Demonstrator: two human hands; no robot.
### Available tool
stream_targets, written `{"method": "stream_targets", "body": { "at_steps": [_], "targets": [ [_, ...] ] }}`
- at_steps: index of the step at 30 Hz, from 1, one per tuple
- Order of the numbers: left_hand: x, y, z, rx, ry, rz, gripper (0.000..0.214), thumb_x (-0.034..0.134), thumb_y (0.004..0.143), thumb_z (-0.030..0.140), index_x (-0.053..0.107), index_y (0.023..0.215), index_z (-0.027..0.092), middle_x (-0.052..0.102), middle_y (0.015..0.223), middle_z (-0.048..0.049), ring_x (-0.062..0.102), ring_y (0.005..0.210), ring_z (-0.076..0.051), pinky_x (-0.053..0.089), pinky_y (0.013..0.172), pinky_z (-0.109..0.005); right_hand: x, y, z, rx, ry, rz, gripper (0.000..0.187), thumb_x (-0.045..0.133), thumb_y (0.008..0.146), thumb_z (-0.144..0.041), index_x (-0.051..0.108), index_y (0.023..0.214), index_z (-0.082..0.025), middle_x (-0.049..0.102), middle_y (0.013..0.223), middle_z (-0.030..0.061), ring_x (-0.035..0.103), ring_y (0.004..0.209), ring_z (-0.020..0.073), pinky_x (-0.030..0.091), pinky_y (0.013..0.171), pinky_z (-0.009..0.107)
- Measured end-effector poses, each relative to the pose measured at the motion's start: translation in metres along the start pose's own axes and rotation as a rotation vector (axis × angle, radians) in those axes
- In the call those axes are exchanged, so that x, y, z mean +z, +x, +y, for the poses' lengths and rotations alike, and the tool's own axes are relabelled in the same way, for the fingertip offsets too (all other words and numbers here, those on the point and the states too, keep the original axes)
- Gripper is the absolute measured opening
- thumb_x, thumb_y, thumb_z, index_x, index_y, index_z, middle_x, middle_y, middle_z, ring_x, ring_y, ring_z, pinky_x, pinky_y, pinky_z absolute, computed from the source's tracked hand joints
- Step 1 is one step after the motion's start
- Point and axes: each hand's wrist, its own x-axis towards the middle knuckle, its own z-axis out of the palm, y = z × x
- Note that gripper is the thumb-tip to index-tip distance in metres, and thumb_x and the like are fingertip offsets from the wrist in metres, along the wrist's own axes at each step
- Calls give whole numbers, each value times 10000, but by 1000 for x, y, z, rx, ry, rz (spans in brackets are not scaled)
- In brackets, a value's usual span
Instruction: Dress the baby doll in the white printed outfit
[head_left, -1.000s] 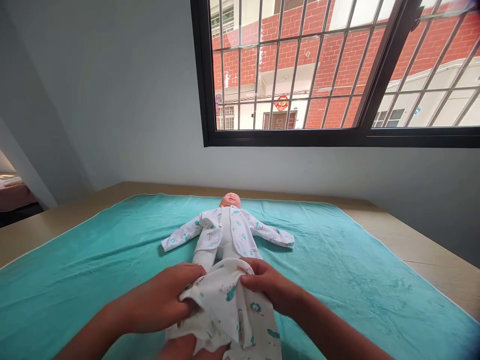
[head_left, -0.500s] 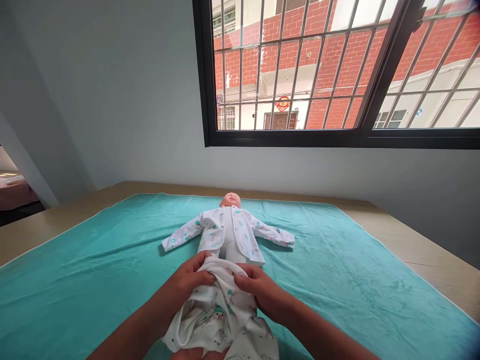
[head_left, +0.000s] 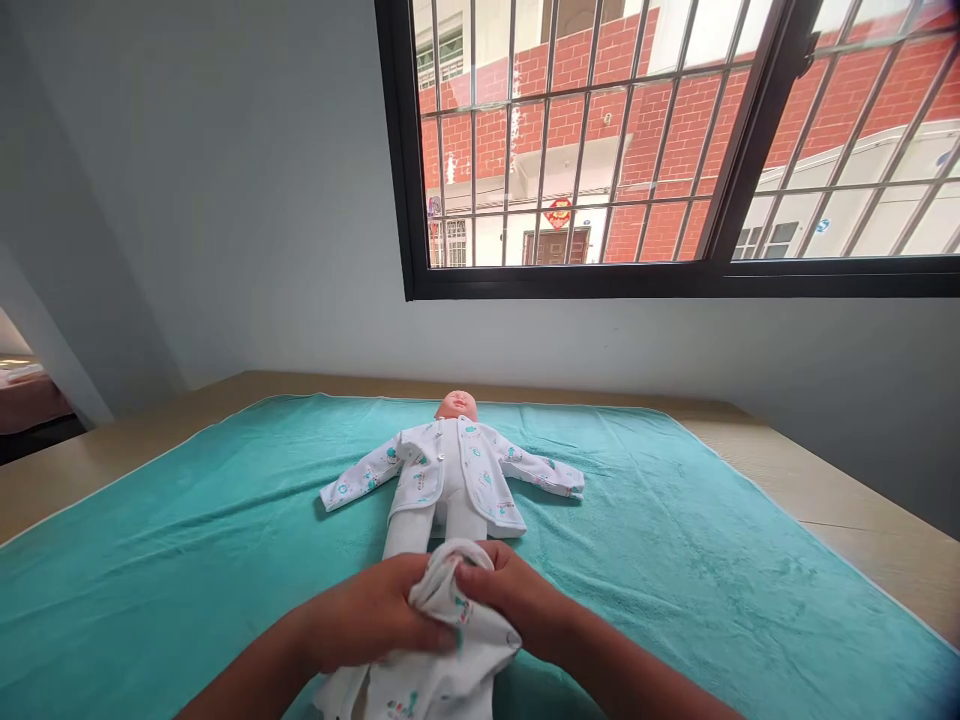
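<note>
A baby doll [head_left: 457, 404] lies on its back, head toward the wall, on a teal blanket [head_left: 660, 560]. It wears a white printed jacket [head_left: 487, 470], unfastened at the front with both sleeves spread out. Over the doll's lower legs, my left hand [head_left: 382, 610] and my right hand [head_left: 514, 590] grip a white printed baby garment [head_left: 457, 655], bunched up between them. Its gathered edge is pinched under my thumbs. Which kind of garment it is does not show clearly, and the doll's feet are hidden behind it.
The blanket covers most of a wooden tabletop [head_left: 787, 470], whose bare edges show at the left, back and right. Behind stands a grey wall [head_left: 262, 200] with a barred, black-framed window [head_left: 570, 285]. A pink-covered bed [head_left: 30, 400] is partly visible at far left.
Both hands have moved slightly down and closer together, bunching the garment's edge more tightly. More of the doll's legs now shows. The view has shifted a little.
</note>
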Motion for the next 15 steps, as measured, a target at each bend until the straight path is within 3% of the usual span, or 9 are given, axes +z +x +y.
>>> {"method": "stream_targets", "body": {
  "at_steps": [3,6,12,15],
  "targets": [
    [-7,11,-20,109,-229,183,331,759,718,415,606,869,164,645,776,10,599,739,-166,451,683,-255,2,-5,-7,117,-194,-135,463,836,624,-476,727,917,-135,656,788,-2,551,685,107,465,693,226],
    [-9,17,-34,132,-291,208,412,750,721,512,539,790,165,582,672,25,527,610,-119,404,588,-229,9,-9,-10,214,-215,-189,462,887,553,-375,739,936,-163,682,865,0,588,770,130,488,797,257],
    [-1,19,-23,79,-246,183,408,704,768,528,667,961,171,681,855,-23,594,855,-204,466,766,-282,22,-6,2,4,171,-63,499,774,715,-440,688,1061,-90,693,894,92,658,837,192,475,892,347],
    [0,23,-23,104,-146,141,505,664,765,600,703,953,133,680,839,-50,579,835,-206,448,747,-285,14,-6,9,-13,81,-133,569,746,718,-512,669,1086,-85,693,923,103,660,876,221,480,883,357]
  ]
}}
